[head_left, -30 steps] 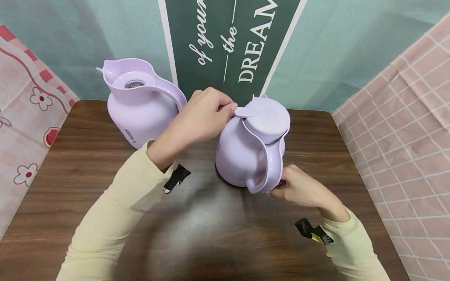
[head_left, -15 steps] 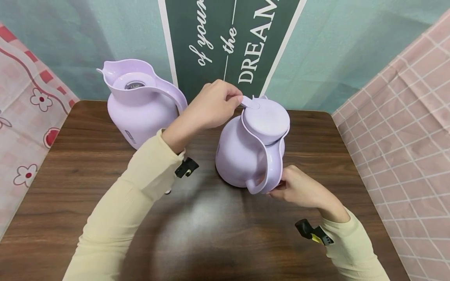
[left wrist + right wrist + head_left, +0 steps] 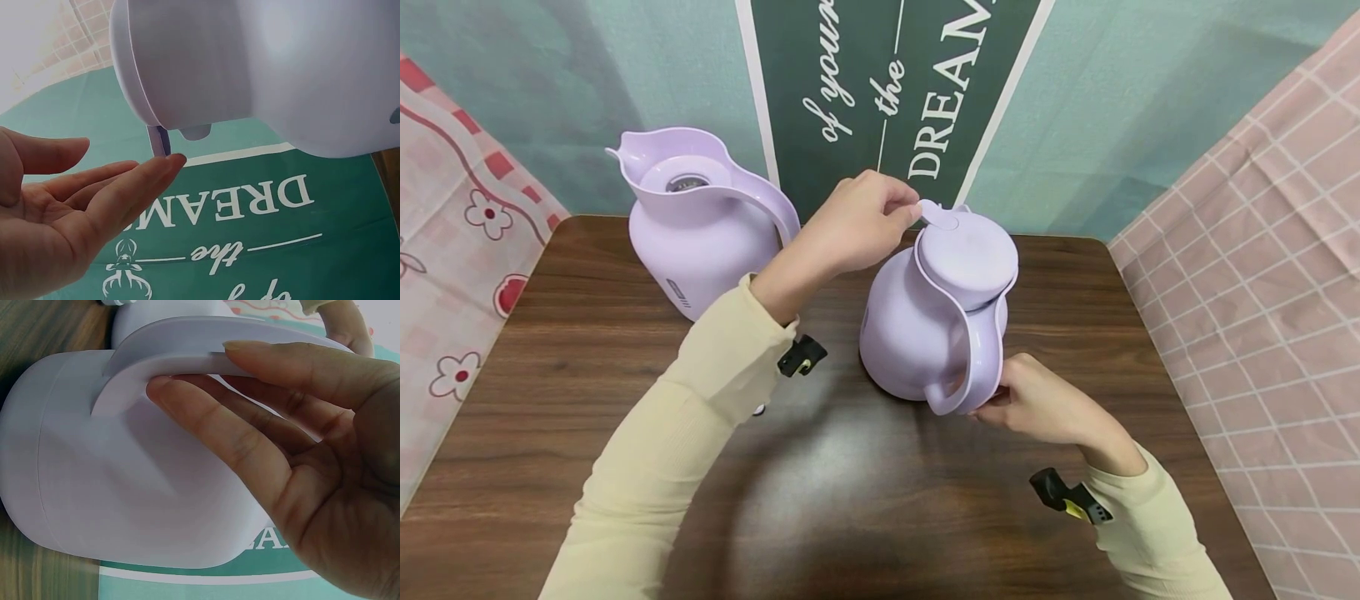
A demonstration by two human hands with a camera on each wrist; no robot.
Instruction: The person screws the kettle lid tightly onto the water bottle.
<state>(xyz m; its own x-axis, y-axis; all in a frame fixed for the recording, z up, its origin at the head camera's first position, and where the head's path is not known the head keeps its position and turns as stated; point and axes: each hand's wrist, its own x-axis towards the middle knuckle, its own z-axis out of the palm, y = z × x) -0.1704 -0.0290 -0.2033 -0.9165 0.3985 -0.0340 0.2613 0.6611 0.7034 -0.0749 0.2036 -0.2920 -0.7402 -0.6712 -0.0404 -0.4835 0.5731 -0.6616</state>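
A lilac thermal jug (image 3: 906,325) stands right of centre, its round lid (image 3: 968,258) on top. My left hand (image 3: 865,223) touches the small lever (image 3: 938,217) at the lid's edge. In the left wrist view its fingers (image 3: 128,187) are extended, one fingertip against the lever, and the thumb stands apart. My right hand (image 3: 1048,400) holds the jug's handle (image 3: 983,358) from the right. In the right wrist view, the thumb lies on one side of the handle and the fingers (image 3: 212,428) on the other.
A second lilac jug (image 3: 700,242), without a lid over its mouth, stands at the back left, its handle close behind my left forearm. The wood-grain table (image 3: 865,517) meets a green lettered backdrop (image 3: 865,100). Patterned cloths hang at the left and right.
My left hand has moved up and to the right, and the lid's lever has swung the same way, toward the back. The right hand and the jug's body have stayed put.
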